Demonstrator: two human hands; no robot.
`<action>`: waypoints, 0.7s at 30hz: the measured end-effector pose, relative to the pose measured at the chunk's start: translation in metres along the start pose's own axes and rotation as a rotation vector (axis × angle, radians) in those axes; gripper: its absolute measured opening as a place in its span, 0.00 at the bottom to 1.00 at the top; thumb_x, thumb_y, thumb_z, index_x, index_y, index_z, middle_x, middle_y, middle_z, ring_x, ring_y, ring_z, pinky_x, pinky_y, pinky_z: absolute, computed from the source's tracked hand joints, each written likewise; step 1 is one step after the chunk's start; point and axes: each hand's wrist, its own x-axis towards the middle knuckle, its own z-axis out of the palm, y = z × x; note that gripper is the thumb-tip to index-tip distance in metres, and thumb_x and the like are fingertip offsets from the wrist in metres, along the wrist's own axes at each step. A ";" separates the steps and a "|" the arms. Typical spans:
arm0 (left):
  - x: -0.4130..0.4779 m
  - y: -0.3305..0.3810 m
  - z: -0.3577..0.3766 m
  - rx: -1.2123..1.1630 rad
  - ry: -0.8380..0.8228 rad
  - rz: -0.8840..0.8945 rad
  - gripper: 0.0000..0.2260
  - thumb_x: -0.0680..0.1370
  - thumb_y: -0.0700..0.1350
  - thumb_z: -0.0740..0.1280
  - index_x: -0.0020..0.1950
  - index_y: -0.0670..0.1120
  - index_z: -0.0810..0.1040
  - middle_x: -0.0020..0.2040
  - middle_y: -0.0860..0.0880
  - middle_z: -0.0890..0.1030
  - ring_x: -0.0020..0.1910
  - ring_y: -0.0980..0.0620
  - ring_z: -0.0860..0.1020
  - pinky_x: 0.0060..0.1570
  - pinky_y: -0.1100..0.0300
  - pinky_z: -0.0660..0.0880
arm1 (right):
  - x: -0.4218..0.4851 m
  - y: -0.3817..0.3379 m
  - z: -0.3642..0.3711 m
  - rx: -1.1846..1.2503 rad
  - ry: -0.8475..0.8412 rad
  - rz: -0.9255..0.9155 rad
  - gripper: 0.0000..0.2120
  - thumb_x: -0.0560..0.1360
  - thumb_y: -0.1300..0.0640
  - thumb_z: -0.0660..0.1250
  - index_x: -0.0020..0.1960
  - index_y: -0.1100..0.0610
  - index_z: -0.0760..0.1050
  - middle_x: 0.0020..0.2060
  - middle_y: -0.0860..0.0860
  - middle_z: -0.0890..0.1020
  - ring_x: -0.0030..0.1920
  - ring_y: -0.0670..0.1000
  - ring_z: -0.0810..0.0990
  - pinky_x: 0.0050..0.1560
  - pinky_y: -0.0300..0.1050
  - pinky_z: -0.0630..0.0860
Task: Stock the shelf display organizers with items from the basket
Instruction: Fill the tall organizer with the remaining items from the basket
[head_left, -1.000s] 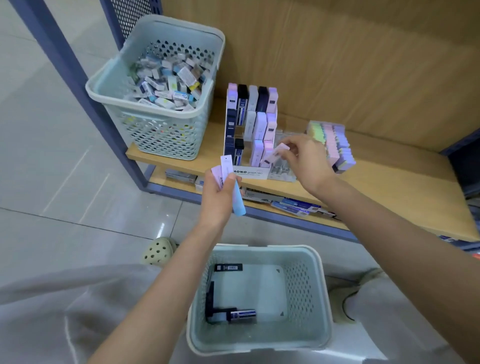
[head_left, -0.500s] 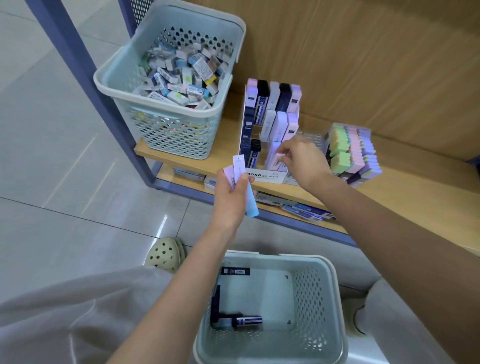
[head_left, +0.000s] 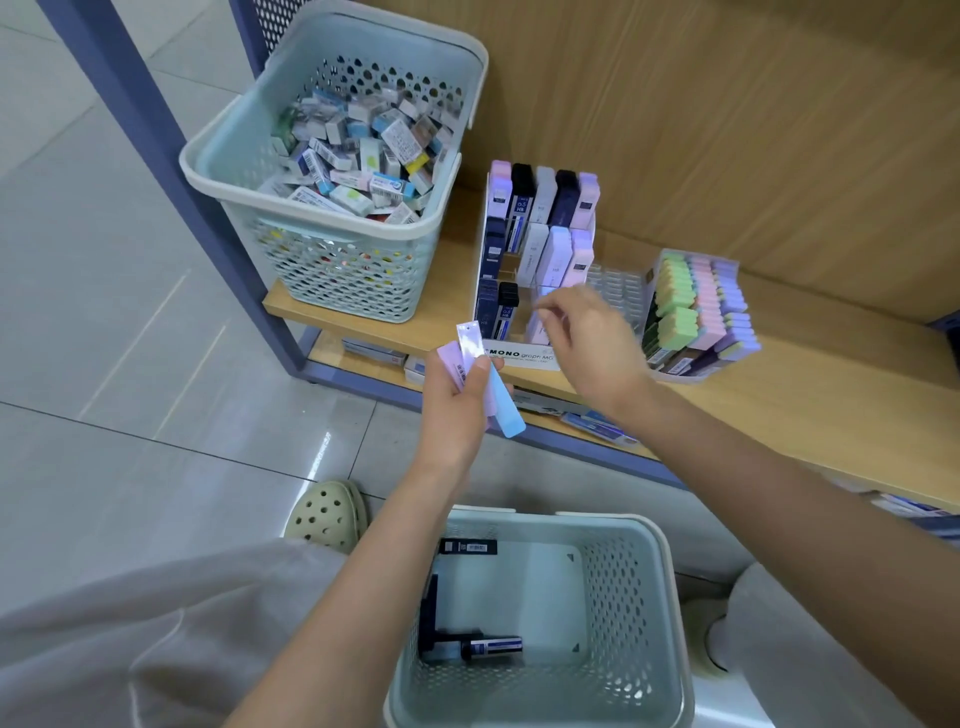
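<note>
My left hand (head_left: 457, 405) grips three slim lead cases (head_left: 506, 410), pink, pale lavender and blue, fanned just in front of the shelf edge. Behind it on the shelf stands the white tiered organizer (head_left: 519, 359), with dark, white, pink and lavender cases in its rows. My right hand (head_left: 597, 353) hovers blurred over the front row's right side. Its fingers are loosely bent above a pale case standing there, and I see nothing between them. On the floor below is the pale green basket (head_left: 670, 597), holding a few dark cases (head_left: 491, 646).
A second basket (head_left: 332, 280), full of small boxed erasers, stands at the left end of the wooden shelf (head_left: 779, 395). A clear display (head_left: 696, 312) of pastel cases sits right of the organizer. A blue upright post (head_left: 171, 171) is at left, a clog (head_left: 327, 514) near my knee.
My right hand, which held a pink case at the organizer's front row, has set it there and drawn back slightly. My left hand still holds its cases. The view shifted down and left.
</note>
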 end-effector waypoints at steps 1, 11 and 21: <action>0.000 0.000 -0.001 -0.008 0.006 -0.001 0.04 0.82 0.40 0.57 0.56 0.46 0.67 0.45 0.49 0.78 0.45 0.49 0.76 0.32 0.63 0.75 | -0.009 -0.008 0.001 0.121 -0.072 0.067 0.11 0.81 0.56 0.57 0.56 0.59 0.75 0.45 0.52 0.77 0.41 0.49 0.76 0.45 0.45 0.72; -0.008 0.002 0.001 0.095 -0.027 0.056 0.05 0.78 0.41 0.66 0.52 0.47 0.73 0.45 0.47 0.77 0.42 0.52 0.75 0.39 0.61 0.73 | -0.049 -0.037 -0.006 0.435 -0.300 0.162 0.28 0.75 0.62 0.67 0.71 0.55 0.60 0.54 0.47 0.73 0.43 0.48 0.80 0.46 0.35 0.74; -0.021 0.015 0.002 0.262 -0.202 0.038 0.05 0.76 0.46 0.67 0.46 0.46 0.72 0.37 0.51 0.75 0.32 0.60 0.72 0.31 0.73 0.69 | -0.036 -0.028 -0.036 0.873 -0.184 0.390 0.10 0.74 0.65 0.68 0.54 0.60 0.72 0.34 0.52 0.77 0.31 0.42 0.80 0.39 0.35 0.80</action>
